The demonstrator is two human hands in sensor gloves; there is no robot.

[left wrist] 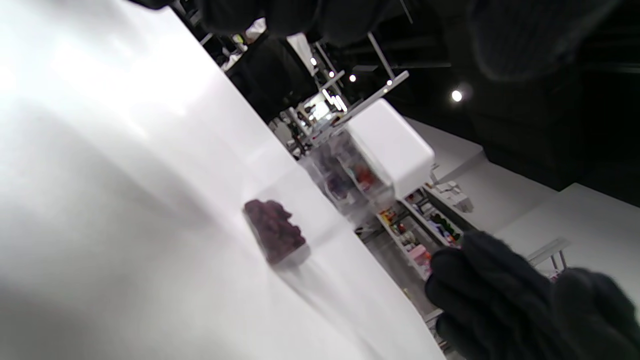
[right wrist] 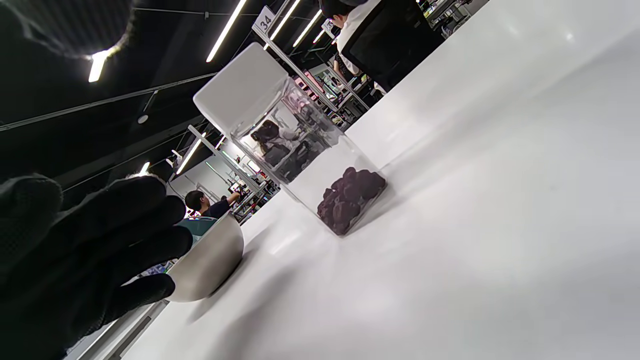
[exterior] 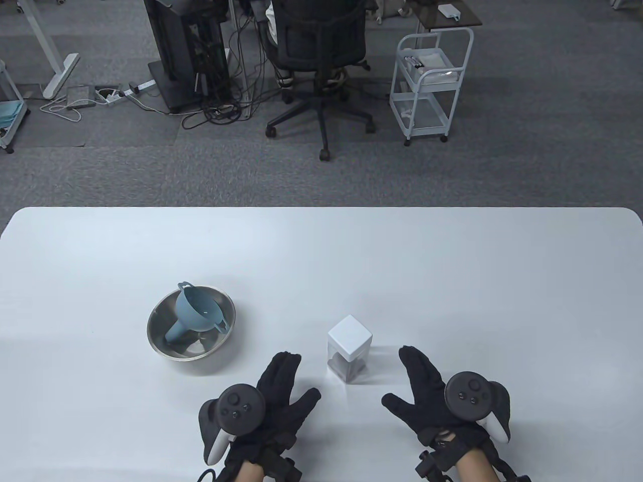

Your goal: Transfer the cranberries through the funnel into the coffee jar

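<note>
Clear square coffee jar [exterior: 349, 354] w/ white lid [exterior: 349, 339] stands upright on the white bench [exterior: 321, 261], lid on, near the front edge, between the two hands. Dark cranberries [right wrist: 352, 199] sit in a small heap at the jar's bottom; rest of the jar looks see-through. In the left wrist view the same heap [left wrist: 275, 235] shows thru the wall, blurred.

Left hand [exterior: 271, 401]: fingers straight & relaxed, spread, holding nothing, just left of the jar, apart from it. Right hand [exterior: 432, 396]: same, fingers straight, thumb out, holding nothing, just right of the jar, no contact. Tracker on the back of each hand.

Steel bowl [exterior: 191, 329] sits left of the jar & farther from the person, well apart from it. Blue funnel [exterior: 193, 314] lies tilted inside the bowl, wide mouth up toward the far-right rim, spout down toward the near-left. Right wrist view shows the bowl's outer wall [right wrist: 212, 265] beyond the left hand's fingers [right wrist: 100, 240].

Behind the bench: grey carpet, black office chair [exterior: 319, 55], white wire cart [exterior: 432, 80], cables on the floor.
</note>
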